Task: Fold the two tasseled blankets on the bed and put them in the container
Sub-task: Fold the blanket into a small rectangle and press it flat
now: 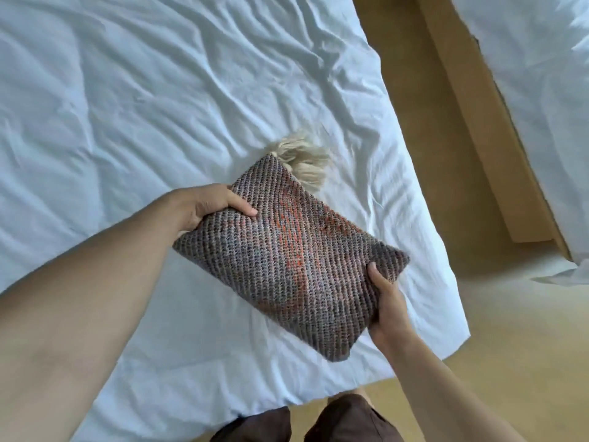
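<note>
A folded grey knitted blanket [287, 260] with orange streaks, cream tassels at its twelve o'clock corner, lies over the white bed [127, 106].

no legible text, labels, brand marks, numbers or signs on any surface in the head view

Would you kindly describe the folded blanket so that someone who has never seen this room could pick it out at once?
Start at the bed with the wrinkled white sheet. Near its right edge, both hands hold a folded blanket, the left hand at its upper left edge, the right hand at its lower right. It is the only knitted thing here: grey-brown with orange patches and a cream tassel.
</note>
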{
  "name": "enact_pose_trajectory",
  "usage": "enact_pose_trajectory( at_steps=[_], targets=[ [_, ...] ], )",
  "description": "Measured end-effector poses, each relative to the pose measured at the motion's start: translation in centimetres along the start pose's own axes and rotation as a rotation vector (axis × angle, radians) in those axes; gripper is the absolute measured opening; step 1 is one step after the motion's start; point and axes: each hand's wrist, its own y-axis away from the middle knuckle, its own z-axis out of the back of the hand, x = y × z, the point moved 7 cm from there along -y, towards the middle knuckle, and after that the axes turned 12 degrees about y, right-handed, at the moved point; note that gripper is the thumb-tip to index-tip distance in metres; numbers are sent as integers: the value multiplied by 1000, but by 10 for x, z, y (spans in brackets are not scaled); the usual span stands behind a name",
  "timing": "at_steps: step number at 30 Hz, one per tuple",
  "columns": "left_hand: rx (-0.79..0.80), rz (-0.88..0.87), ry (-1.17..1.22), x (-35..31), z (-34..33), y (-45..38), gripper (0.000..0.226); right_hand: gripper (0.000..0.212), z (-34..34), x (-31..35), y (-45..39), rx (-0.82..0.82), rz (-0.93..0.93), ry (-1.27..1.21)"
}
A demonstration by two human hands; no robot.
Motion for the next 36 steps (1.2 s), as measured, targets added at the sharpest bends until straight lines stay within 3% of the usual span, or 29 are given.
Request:
enact_pose_trajectory(
  at_steps=[2, 7, 13, 16, 19, 22, 25, 27, 28, 30, 33, 36],
  targets=[
    [-45, -100, 170, 4, 15, 32, 38, 33, -26, 47, 13, 72, 73, 71],
    [-157, -371, 552, 12, 57, 102, 35, 48, -84, 145, 47, 259, 347, 220],
    [-264, -388, 663, 92, 61, 128, 40, 37, -113, 127, 53, 252, 273, 490],
    [-275, -392, 763, 113, 60, 141, 40, 32, -120, 123, 64, 272, 272, 509],
    [-273, -508, 805, 117, 64, 155, 37, 34, -122, 129, 71, 291, 336, 508],
    [-298, -517, 798, 136, 63, 146, 51, 35, -116, 122, 61, 248, 368, 506],
    [-497, -329, 644, 181, 56, 108, 64, 57, -101, 92, 31, 100, 310, 685],
    [-760, -125, 281, 211, 49, 89, 82, 72, -89, 73, 20, -91, 328, 1039],
    [-885, -109, 85, 215, 43, 85, 87, 72, -86, 67, 20, -189, 402, 1210],
    [-1028, -314, -252, 203, 19, 83, 83, 67, -98, 52, 37, -273, 685, 1420],
    [-975, -569, -635, 181, -28, 66, 76, 67, -135, 6, 52, -102, 1001, 1661],
    [-886, -543, -805, 176, -44, 34, 80, 72, -154, -19, 18, -28, 1084, 1925]
  ],
)
